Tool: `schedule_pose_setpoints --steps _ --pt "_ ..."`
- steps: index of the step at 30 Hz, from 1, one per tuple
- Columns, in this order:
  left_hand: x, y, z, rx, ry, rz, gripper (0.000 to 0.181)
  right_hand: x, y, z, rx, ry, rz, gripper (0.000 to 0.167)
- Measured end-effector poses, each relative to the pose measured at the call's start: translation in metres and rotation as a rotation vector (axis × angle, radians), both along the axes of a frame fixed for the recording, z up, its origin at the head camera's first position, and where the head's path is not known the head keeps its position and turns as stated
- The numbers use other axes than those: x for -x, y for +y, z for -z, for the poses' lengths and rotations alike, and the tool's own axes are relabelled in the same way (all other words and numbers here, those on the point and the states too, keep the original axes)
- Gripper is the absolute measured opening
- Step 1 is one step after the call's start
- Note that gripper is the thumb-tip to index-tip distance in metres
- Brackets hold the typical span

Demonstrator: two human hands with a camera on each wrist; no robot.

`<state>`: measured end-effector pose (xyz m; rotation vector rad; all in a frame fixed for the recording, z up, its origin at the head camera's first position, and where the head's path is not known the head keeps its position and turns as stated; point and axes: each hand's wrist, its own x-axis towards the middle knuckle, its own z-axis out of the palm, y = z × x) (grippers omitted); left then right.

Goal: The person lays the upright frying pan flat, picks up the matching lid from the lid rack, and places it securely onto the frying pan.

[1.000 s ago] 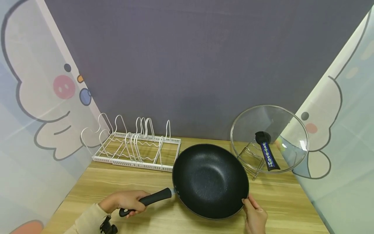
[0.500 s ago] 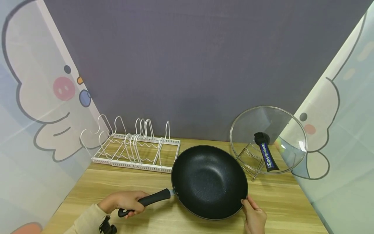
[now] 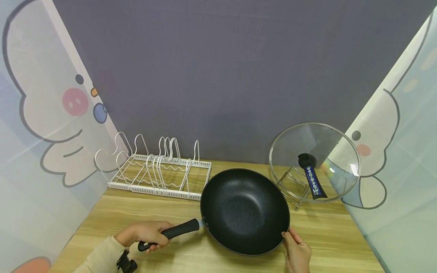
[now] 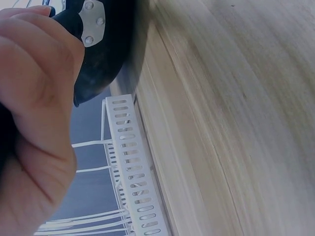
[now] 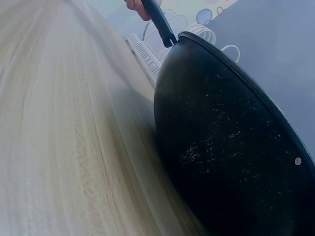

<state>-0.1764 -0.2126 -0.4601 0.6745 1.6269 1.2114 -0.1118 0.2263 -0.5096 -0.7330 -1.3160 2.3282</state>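
Note:
A black pan [image 3: 244, 212] is at the middle of the wooden table, its inside facing up toward the head camera. My left hand [image 3: 150, 233] grips its black handle [image 3: 184, 229], fingers curled round it; the left wrist view shows this hand [image 4: 39, 98] close beside the pan's riveted bracket [image 4: 93, 22]. At the pan's right rim my right hand [image 3: 297, 252] pinches the edge, thumb on the inner side. The right wrist view shows the speckled underside of the pan [image 5: 221, 137] and a shadow on the wood beside it.
A white wire rack [image 3: 164, 191] stands at the back left, just behind the pan. At the back right, a glass lid [image 3: 283, 151] with a black handle leans upright in a metal stand [image 3: 290, 194]. A grey wall [image 3: 218, 76] closes off the back, printed panels the sides.

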Motion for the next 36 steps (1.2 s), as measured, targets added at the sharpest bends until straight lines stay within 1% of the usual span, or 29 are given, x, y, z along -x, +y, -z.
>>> schedule_pose_setpoints --steps 3,7,11,15,22,30,36 --pt "0.0003 -0.0001 -0.0007 0.008 -0.003 -0.004 0.034 0.0001 -0.0008 0.0001 -0.004 -0.023 0.004 0.038" --pt "0.0011 0.0001 -0.0008 0.013 -0.008 -0.003 0.030 -0.0013 -0.0002 0.0002 0.009 -0.025 0.008 0.038" --pt "0.0024 0.0005 -0.0004 0.012 -0.008 0.004 0.030 -0.0022 -0.0002 0.0000 0.018 -0.029 0.019 0.038" --pt "0.0037 0.0004 0.0004 0.005 -0.009 0.011 0.032 -0.0019 -0.0001 -0.0001 0.026 -0.036 0.014 0.036" --pt "0.0017 -0.0006 -0.0020 0.011 0.011 -0.001 0.036 -0.0022 0.0005 0.0017 0.058 -0.020 -0.005 0.036" --pt "0.0010 -0.0014 -0.0023 0.006 0.031 -0.021 0.030 -0.0030 -0.0005 0.0041 0.093 0.001 -0.002 0.034" --pt "0.0016 0.0000 -0.0030 0.021 0.061 -0.038 0.023 -0.0053 0.0000 0.0053 0.056 -0.022 -0.001 0.030"
